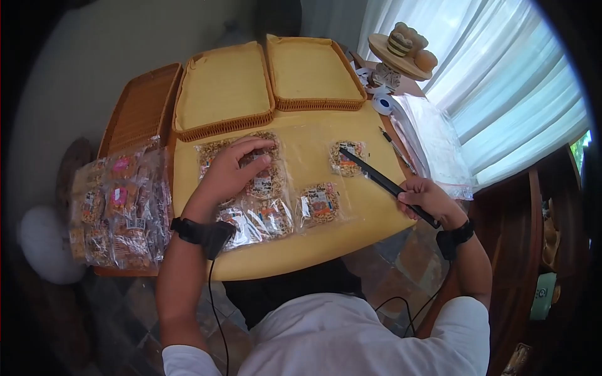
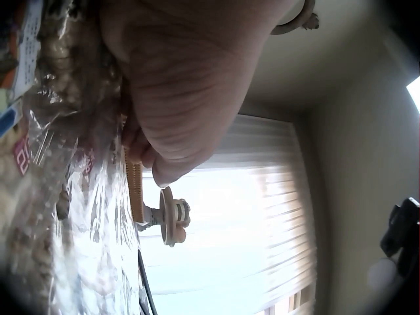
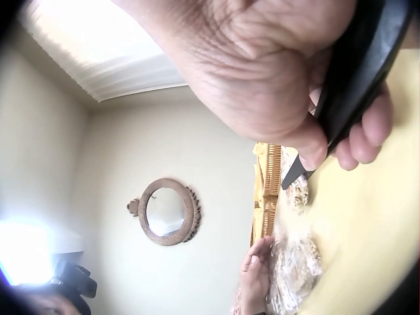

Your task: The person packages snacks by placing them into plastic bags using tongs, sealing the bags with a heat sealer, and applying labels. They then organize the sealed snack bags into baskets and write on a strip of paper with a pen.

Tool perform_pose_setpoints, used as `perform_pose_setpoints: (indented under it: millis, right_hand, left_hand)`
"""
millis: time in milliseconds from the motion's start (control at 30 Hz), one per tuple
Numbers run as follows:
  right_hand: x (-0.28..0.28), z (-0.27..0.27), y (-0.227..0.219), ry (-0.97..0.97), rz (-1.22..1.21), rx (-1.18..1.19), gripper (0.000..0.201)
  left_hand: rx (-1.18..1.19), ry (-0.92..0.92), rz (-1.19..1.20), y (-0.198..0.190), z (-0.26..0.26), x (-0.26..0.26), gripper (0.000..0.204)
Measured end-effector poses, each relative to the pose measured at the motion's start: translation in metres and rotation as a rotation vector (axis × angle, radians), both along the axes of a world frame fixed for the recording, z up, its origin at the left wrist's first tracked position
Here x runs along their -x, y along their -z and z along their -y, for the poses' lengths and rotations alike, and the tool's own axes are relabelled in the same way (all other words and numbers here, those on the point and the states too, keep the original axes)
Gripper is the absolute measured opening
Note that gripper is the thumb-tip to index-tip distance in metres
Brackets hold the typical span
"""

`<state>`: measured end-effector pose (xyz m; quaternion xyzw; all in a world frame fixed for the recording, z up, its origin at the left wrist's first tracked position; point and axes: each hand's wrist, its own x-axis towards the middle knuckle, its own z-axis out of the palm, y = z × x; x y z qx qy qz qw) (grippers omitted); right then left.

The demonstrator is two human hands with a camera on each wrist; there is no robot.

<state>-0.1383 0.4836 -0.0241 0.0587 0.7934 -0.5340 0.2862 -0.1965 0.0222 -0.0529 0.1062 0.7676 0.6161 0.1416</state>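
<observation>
My left hand (image 1: pixel 235 166) rests on a clear plastic sheet of snack packets (image 1: pixel 269 216), which look full of nuts or puffed grain and carry printed labels. In the left wrist view, shiny film (image 2: pixel 85 197) lies against that hand's fingers. My right hand (image 1: pixel 429 199) grips a long black tapered tool (image 1: pixel 382 178); its exact kind I cannot tell. Its narrow tip reaches over a single packet (image 1: pixel 348 156) at the upper right of the sheet. Another packet (image 1: pixel 318 203) lies below, nearer the table's front edge. In the right wrist view, the fingers wrap round the tool's black body (image 3: pixel 361 72).
Three wicker trays (image 1: pixel 269 119) line the back, two with cloth linings. A pile of bagged snacks (image 1: pixel 119 213) stands at the left. On the right are a pen (image 1: pixel 398 150), a tape roll (image 1: pixel 382 104), plastic bags (image 1: pixel 436 138) and a wooden stand (image 1: pixel 385 50) with pastry-like pieces.
</observation>
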Motion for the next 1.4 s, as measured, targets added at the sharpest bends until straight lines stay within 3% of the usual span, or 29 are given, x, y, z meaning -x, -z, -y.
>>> perform_pose_setpoints:
  millis: [100,333,633,833,967,1033,1167,1367,1400]
  right_hand:
    - [0.003,0.004,0.003,-0.105,0.028,0.096,0.021]
    - [0.032,0.030,0.004,-0.136,0.086,0.122,0.022]
    - [0.064,0.047,0.007,-0.368,0.052,-0.020,0.025]
    - [0.046,0.017,-0.030,-0.386,-0.078,-0.251,0.022]
    - [0.042,-0.008,-0.031,-0.347,-0.082,-0.253,0.023]
    - [0.039,-0.004,-0.018,-0.334,-0.124,-0.243,0.023]
    - [0.033,0.015,-0.001,-0.338,-0.134,-0.173,0.023]
    - [0.033,-0.016,-0.025,-0.341,-0.134,-0.278,0.025]
    - [0.032,-0.024,-0.030,-0.338,-0.135,-0.277,0.025]
  left_hand:
    - [0.054,0.042,-0.238,0.025,0.007,0.013,0.038]
    - [0.036,0.040,-0.161,0.012,0.002,0.005,0.036]
    - [0.082,0.055,-0.245,0.024,0.006,0.010,0.037]
    - [0.088,0.064,-0.248,0.023,0.006,0.010,0.037]
    - [0.053,0.061,-0.173,0.021,0.003,0.010,0.037]
    - [0.095,0.088,-0.276,0.024,0.004,0.013,0.037]
    - [0.044,0.068,-0.199,0.024,0.001,0.011,0.036]
    - [0.116,0.056,-0.249,0.016,-0.003,0.009,0.038]
    - [0.239,0.077,-0.321,0.011,-0.004,0.008,0.039]
